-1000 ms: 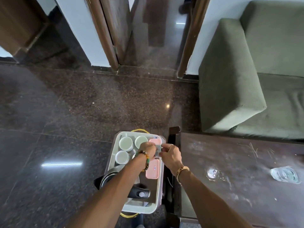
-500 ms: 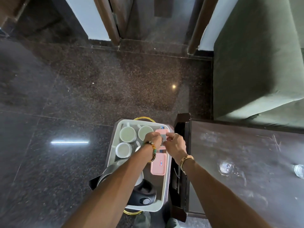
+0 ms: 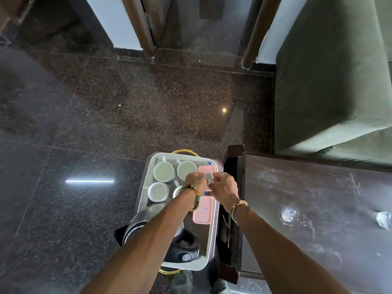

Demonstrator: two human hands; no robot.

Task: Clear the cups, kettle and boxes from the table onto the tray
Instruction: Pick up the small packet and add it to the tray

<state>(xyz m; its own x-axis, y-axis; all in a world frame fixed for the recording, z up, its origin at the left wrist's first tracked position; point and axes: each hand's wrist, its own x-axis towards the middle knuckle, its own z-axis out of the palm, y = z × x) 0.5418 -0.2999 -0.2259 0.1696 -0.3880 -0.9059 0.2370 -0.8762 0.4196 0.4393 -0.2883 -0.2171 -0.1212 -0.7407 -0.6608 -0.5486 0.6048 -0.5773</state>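
Note:
A white tray (image 3: 184,266) stands left of the dark table (image 3: 318,209). On it are several white cups (image 3: 164,171), a steel kettle with a black lid (image 3: 184,247) and two pink boxes, the near one (image 3: 203,210) and the far one (image 3: 204,169). My left hand (image 3: 196,182) and my right hand (image 3: 226,187) meet over the far pink box. Together they pinch a small pale packet (image 3: 209,178), which is blurred. My left forearm hides part of the kettle and one cup.
A clear glass (image 3: 289,215) stands on the table, and another clear object (image 3: 385,219) sits at its right edge. A green sofa (image 3: 339,71) is beyond the table. Dark polished floor lies left of the tray, with a doorway ahead.
The view has tilted down and come a little closer. Both hands stay together over the far pink box with hardly any shift.

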